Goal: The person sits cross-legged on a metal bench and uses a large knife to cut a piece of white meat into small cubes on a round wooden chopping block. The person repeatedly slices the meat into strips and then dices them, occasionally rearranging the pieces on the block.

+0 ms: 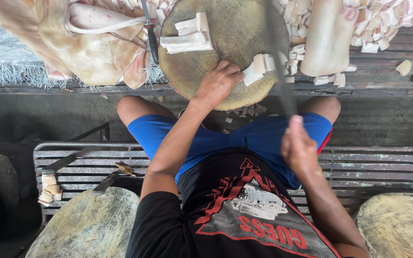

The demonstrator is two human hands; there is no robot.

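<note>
Looking down, we see our left hand (218, 83) resting on the round, worn wooden chopping block (225, 52), fingers curled and pressing on a pale strip of pork fat with skin (256, 69) at the block's near right edge. Our right hand (298, 145) is clenched around the handle of a long dark cleaver (277, 62); the blade is blurred and stands raised over the right side of the block, just above the strip we are holding down. Whether the edge touches the meat we cannot tell.

On the far side of the block lies a small stack of cut white fat slabs (190, 36). A black-handled knife (150, 36) lies just beside the block's left edge, against a large folded sheet of pale pork skin (87, 43) heaped on the slatted wooden desk (388, 62). To the right of the block a thick cream-coloured slab of fat (328, 36) lies on the desk among a scatter of small diced fat pieces (383, 19), with a few more bits on the ground below between our knees.

Nearer to us, a grey metal slatted bench (374, 165) carries our seat, and on its left end sit a second knife with a wooden handle (113, 177) and a few small fat cubes (48, 188). Two more round chopping blocks (89, 224) stand at the lower corners.
</note>
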